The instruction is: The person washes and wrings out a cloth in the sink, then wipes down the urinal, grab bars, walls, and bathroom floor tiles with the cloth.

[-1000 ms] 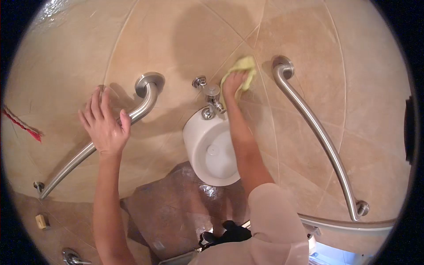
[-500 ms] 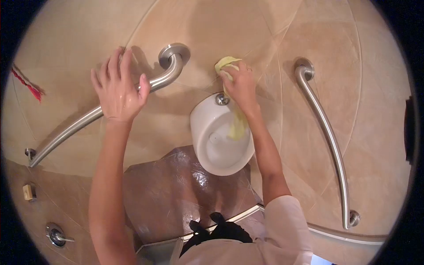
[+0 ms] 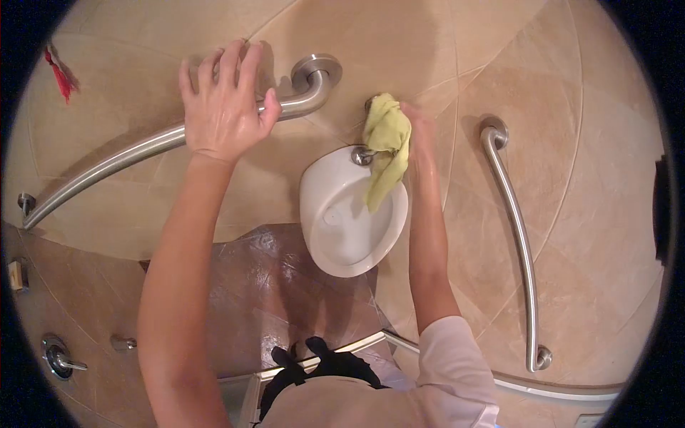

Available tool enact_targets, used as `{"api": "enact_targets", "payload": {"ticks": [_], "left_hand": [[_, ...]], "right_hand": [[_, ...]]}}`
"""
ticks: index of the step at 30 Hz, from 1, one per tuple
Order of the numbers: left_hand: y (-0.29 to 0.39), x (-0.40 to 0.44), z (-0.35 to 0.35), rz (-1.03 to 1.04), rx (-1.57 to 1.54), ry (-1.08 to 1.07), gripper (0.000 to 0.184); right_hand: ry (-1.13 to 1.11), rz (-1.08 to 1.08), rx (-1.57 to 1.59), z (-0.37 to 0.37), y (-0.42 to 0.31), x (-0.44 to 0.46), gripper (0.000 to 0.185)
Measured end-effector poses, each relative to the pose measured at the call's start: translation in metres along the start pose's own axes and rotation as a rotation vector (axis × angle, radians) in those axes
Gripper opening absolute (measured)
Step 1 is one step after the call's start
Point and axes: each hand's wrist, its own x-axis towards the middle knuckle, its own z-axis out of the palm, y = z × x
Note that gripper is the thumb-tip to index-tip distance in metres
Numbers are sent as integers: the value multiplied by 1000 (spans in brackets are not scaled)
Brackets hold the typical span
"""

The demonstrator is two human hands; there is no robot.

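Note:
My right hand (image 3: 419, 127) grips a yellow-green cloth (image 3: 387, 128) that covers most of the chrome flush valve above a white urinal (image 3: 349, 262). One end of the cloth hangs down over the urinal's bowl. A chrome fitting (image 3: 362, 155) shows at the urinal's top rim, beside the cloth. My left hand (image 3: 227, 100) is spread against the tiled wall, its fingers apart and nothing in it, in front of the left metal grab bar (image 3: 143, 148).
The right grab bar (image 3: 515, 221) runs down the wall at the right. A red tassel (image 3: 60, 77) hangs at the upper left. At the lower left are a chrome shower handle (image 3: 63, 358) and a small block (image 3: 17, 275). The brown floor (image 3: 264, 285) looks shiny.
The cloth has moved from the wall right of the valve onto the valve, and my right hand is now at its right side. My left hand stays spread by the left bar as the view shifts.

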Motion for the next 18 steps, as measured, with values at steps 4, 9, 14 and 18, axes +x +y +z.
{"api": "enact_targets", "payload": {"ticks": [4,9,14,18], "left_hand": [[-3,0,2,-1,12,5,53],[-1,-1,4,9,-6,67,53],[-4,-2,3,11,29,18,52],[0,-2,3,14,43,22,52]], "right_hand": [[-33,145,155,-21,60,-7,28],[192,-448,-252,-48,180,-17,26],[114,-379,-1122,9,193,-59,20],[-33,-562,-1514,76,203,-62,25]]}}
